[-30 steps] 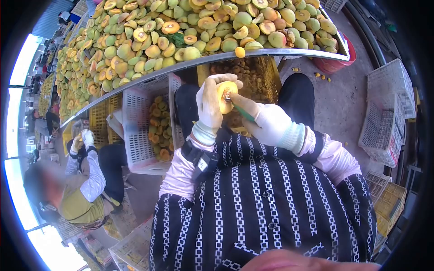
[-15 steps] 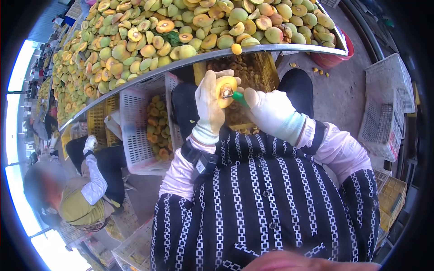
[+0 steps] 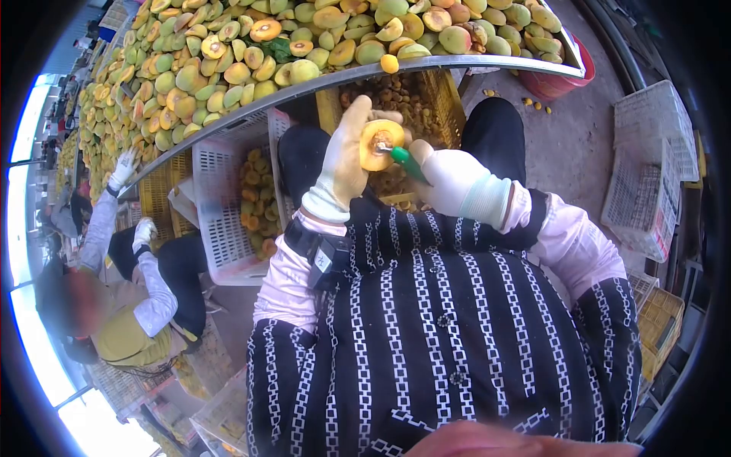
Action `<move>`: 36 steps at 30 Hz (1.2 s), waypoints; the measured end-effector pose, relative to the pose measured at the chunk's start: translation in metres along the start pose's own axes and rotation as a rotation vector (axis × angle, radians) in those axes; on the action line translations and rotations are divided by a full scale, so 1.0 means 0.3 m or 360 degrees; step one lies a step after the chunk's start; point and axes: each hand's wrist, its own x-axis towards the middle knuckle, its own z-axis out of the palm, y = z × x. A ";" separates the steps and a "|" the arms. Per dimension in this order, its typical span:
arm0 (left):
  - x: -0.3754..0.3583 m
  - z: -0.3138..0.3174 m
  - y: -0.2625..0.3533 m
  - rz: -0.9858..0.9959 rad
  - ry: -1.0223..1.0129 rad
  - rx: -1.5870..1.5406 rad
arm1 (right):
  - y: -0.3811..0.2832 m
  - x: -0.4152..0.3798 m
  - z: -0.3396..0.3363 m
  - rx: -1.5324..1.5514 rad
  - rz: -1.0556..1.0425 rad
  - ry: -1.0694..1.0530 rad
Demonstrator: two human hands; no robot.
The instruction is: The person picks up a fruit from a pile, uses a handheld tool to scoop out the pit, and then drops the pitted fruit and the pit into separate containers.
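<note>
My left hand (image 3: 344, 161), in a pale work glove, is closed around a halved peach (image 3: 370, 154) with its cut face turned towards my right side. A brown, rough hollow or stone shows at the peach's centre. In my gloved right hand (image 3: 462, 185) is a green-handled pitting tool (image 3: 411, 163), its metal tip at the middle of the cut face. Below both hands, between my knees, stands a yellow crate (image 3: 454, 107) holding brownish stones and scraps.
A metal-edged table (image 3: 335, 79) heaped with halved peaches (image 3: 304, 71) runs across the front. Left of my leg is a white crate (image 3: 221, 221) with peach halves. A red tub (image 3: 550, 85) and stacked white crates (image 3: 643, 183) stand right. A co-worker (image 3: 129, 320) sits left.
My hands have shifted slightly left with the peach and tool, and the tool tip has moved within the peach's centre. The co-worker has raised one gloved hand to the peach pile.
</note>
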 end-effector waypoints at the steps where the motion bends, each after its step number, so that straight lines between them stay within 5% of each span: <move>1: 0.007 0.009 0.000 0.0015 -0.0005 -0.0236 | 0.002 0.008 -0.011 0.0082 0.0109 -0.0098; 2: -0.002 0.033 -0.018 0.0321 0.0040 -0.0048 | -0.025 0.010 -0.044 0.0336 0.0254 -0.0113; 5: -0.010 0.064 -0.044 0.0486 0.0280 0.0174 | -0.031 0.020 -0.053 0.0548 0.0289 -0.0187; 11: -0.015 0.027 -0.061 0.0147 0.0294 0.0057 | -0.009 0.012 -0.047 0.0533 0.0179 -0.0387; 14: -0.020 0.022 -0.068 0.0218 0.0303 0.0210 | -0.026 0.004 -0.095 0.0946 0.0370 -0.0593; 16: -0.032 0.005 -0.077 0.0336 0.0070 0.0191 | -0.012 -0.010 -0.103 0.1648 0.0409 -0.0841; 24: -0.029 -0.007 -0.103 0.0326 0.0088 0.0150 | 0.012 -0.007 -0.092 0.2009 0.0516 -0.0962; 27: -0.047 0.022 -0.101 0.0270 0.0070 -0.0082 | 0.019 -0.008 -0.090 0.1956 0.0441 -0.0994; 29: -0.056 0.035 -0.108 0.0270 0.0064 -0.0294 | 0.007 0.005 -0.095 0.1050 0.0434 -0.0622; 30: -0.055 0.024 -0.132 0.0299 0.0151 -0.0191 | 0.039 0.019 -0.060 0.0482 0.0079 -0.0408; 36: -0.032 0.020 -0.176 0.0102 0.0546 -0.0063 | 0.031 -0.024 0.034 -0.0028 -0.0043 -0.0071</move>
